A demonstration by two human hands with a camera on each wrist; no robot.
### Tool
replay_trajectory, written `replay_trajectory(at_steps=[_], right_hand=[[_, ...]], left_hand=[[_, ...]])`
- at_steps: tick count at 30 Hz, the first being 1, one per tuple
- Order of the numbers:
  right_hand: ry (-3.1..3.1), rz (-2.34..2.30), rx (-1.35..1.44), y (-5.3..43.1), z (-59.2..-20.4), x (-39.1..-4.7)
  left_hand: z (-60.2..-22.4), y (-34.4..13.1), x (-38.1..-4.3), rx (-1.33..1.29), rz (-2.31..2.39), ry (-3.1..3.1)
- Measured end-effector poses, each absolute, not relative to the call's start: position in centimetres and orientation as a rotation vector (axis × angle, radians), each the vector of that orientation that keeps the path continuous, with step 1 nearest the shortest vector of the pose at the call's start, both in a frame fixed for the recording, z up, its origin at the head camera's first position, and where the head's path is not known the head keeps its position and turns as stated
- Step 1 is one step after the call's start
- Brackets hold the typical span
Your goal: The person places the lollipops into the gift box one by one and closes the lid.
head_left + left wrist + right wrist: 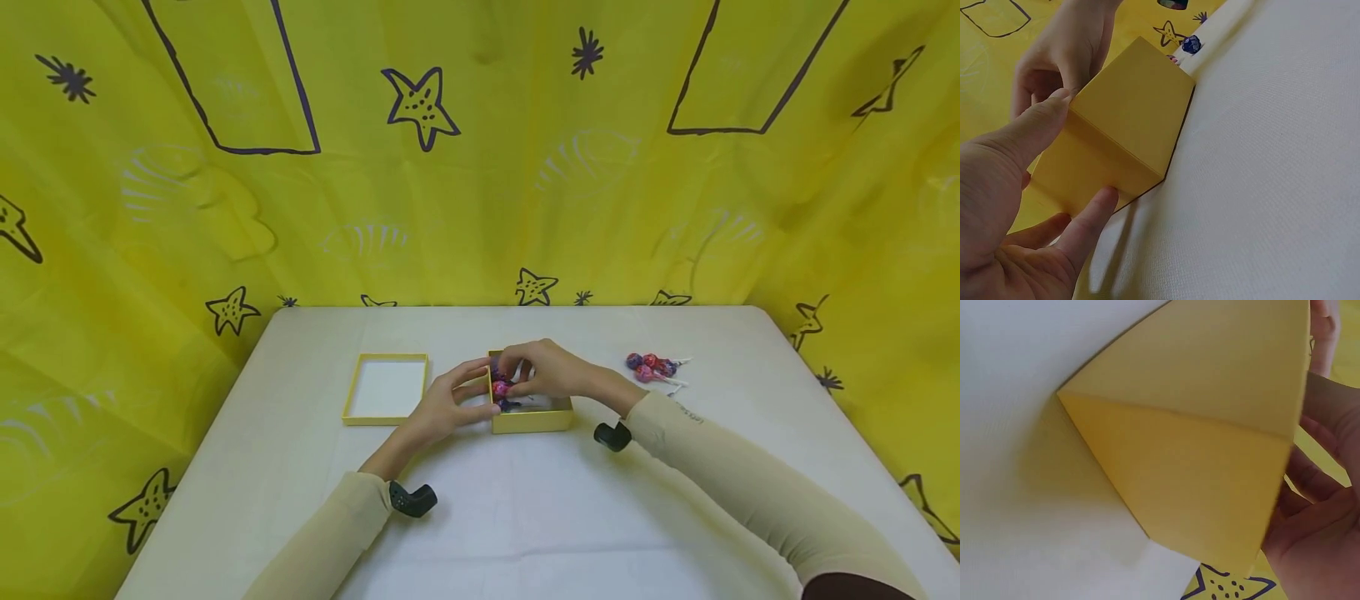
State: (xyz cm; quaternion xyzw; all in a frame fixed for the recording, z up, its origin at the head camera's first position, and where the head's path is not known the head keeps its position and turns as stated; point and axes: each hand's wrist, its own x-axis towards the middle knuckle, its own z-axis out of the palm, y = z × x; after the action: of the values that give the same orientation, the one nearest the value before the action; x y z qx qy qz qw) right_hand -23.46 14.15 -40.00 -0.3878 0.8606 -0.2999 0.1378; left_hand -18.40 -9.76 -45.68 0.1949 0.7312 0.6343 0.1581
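A yellow box (531, 422) sits on the white worktop (525, 517), its open top facing up, with lollipops (500, 388) in pink and dark purple wrappers lying inside toward its nine o'clock end. The left hand (442, 408) rests its spread, nearly straight fingers and thumb against the box's nine o'clock wall. The right hand (551, 368) reaches over the three o'clock side, fingers bent down into the box among the lollipops; its fingertips are partly hidden, so I cannot tell whether it pinches one. At nine o'clock from the box lies a shallow yellow-rimmed lid (386, 389), white inside. At three o'clock, well apart, loose lollipops (651, 364) lie clustered, sticks pointing mostly toward three.
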Motion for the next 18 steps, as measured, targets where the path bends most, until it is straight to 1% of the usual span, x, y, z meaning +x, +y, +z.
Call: replay_trajectory(at_steps=[7,18], right_hand=[[2.494,-0.838,-1.14,15.3,-38.8,-23.4],[2.564,-0.804,-1.144,18.0,-35.9,-23.0]], left_hand=[[-45.8,-9.8,-18.3,0.534,1.797,2.108],[-45.9,-9.6,-18.6,0.507,1.811,2.106]])
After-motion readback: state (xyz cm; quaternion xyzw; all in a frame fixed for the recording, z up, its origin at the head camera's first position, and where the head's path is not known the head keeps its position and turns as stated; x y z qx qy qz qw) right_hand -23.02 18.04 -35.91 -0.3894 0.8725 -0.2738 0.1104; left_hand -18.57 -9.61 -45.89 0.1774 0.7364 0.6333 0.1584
